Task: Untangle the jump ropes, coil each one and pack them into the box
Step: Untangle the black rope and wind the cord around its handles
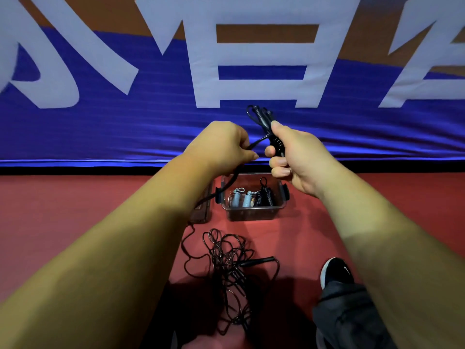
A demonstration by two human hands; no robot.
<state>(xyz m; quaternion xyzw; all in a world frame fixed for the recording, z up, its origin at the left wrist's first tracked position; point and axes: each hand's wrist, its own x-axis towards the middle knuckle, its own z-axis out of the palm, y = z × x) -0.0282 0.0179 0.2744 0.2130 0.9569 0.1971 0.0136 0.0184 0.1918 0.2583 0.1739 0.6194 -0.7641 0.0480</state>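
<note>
Both grips are clamped: the right hand (294,159) holds a coiled black rope (261,118), the left hand (224,144) pinches its loose strand, above the box (251,214).

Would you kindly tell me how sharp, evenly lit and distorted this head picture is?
Head view: the wide lens swells both forearms toward the corners; the left hand and right hand gripping the rope are fairly sharp, the banner lettering softer; a dark shadow covers the floor around the rope's near tangle.
</note>
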